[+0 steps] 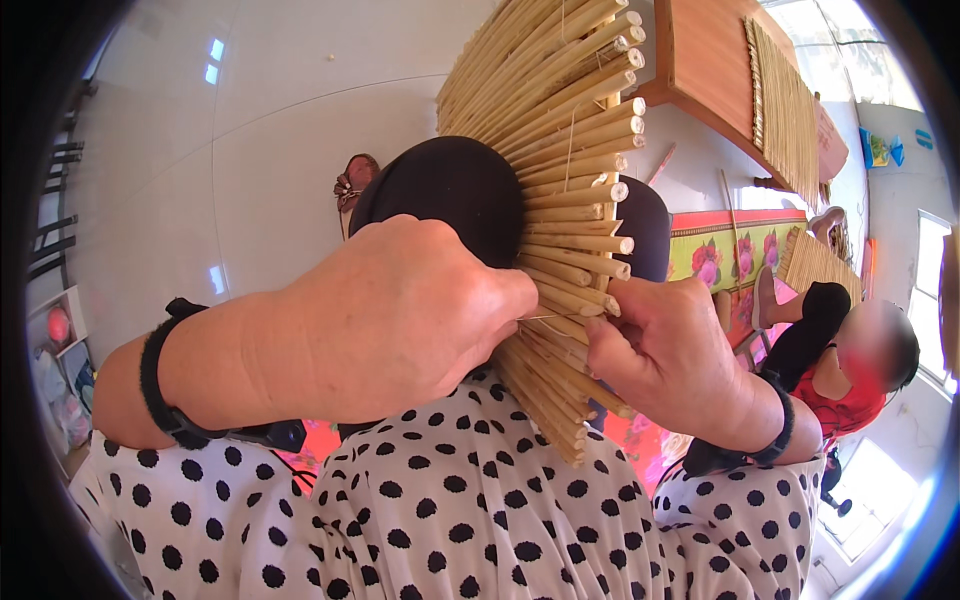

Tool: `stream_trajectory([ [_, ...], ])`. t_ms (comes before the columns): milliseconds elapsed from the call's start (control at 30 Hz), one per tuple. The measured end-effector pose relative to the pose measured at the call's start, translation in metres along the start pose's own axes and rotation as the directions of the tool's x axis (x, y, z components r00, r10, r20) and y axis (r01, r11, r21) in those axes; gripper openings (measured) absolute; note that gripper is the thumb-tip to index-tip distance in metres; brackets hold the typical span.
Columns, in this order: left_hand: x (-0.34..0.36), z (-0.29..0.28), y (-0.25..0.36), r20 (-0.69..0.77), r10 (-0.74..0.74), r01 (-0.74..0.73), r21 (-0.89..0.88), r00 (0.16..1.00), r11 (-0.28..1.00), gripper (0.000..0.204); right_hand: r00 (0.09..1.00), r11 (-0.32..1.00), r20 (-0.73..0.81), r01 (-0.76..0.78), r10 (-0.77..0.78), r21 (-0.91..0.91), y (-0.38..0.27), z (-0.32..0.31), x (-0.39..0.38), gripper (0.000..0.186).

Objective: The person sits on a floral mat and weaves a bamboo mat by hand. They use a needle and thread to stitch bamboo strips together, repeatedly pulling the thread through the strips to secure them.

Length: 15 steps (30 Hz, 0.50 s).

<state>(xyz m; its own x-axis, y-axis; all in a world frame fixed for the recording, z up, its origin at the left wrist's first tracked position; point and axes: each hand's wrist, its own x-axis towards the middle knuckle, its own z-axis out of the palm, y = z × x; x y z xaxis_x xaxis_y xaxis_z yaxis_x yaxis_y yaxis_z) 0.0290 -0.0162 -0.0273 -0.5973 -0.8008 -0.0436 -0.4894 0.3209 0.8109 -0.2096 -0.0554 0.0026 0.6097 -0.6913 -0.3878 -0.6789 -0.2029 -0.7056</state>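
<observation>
A mat of pale, thin sticks, strung side by side with thread, lies across my knees in black leggings. My left hand is closed at the sticks' left side, its thumb and forefinger pinching a fine thread that runs between the sticks. My right hand grips the stick ends from the right, with its thumb beside the thread and its fingertips partly hidden behind the mat. A polka-dot garment covers my lap and forearms below the black straps on both wrists.
At upper right stand a wooden table with another stick mat, and a flowered floor cloth. A co-worker in red sits at the right. Pale floor tiles extend left, with a shelf at the edge.
</observation>
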Motion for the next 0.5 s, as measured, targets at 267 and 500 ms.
stream_trajectory([
  [267, 0.004, -0.004, 0.000, 0.058, 0.034, -0.038, 0.054, 0.998, 0.998, 0.010, 1.000, 1.000, -0.004, -0.002, 0.002, -0.031, 0.001, 0.000, 0.000, 0.024],
  [500, 0.005, -0.008, 0.007, 0.049, 0.087, -0.095, 0.188, 0.995, 0.978, 0.016, 0.999, 0.997, -0.041, -0.025, 0.028, 0.067, 0.005, 0.006, 0.003, 0.030],
])
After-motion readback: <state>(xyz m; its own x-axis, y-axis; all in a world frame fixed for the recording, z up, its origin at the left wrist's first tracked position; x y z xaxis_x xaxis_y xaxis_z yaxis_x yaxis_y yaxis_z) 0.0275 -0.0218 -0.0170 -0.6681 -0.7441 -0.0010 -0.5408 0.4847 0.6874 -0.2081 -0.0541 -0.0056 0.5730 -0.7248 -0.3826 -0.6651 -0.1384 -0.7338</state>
